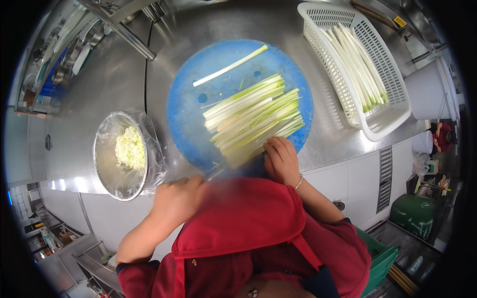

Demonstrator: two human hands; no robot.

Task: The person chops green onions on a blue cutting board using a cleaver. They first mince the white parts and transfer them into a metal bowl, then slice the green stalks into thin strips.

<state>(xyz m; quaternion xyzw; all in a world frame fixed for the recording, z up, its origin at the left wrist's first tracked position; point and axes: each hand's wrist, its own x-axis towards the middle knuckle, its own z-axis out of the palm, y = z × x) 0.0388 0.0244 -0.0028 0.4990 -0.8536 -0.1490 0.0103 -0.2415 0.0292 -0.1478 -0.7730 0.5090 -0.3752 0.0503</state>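
My left hand (pixel 180 195) is closed around the handle end of a kitchen knife (pixel 217 172), whose motion-blurred blade slants up to the right over the near side of a pile of scallion stalks (pixel 249 111). The stalks are white to pale green, and many look split lengthwise. They lie side by side on a round blue cutting board (pixel 182 123). My right hand (pixel 281 158) has its fingers curled on the near right stalks, close to the blade. The near part of the board is hidden by the apron and hands. A single whole stalk (pixel 231 66) lies apart at the board's far side.
A metal bowl (pixel 97 149) lined with clear plastic holds chopped scallion (pixel 130 149) at left. A white perforated basket (pixel 387 126) with whole stalks (pixel 354 67) stands at right on the steel table (pixel 231 18). A metal post (pixel 134 41) rises at far left. Another person (pixel 443 136) is at far right.
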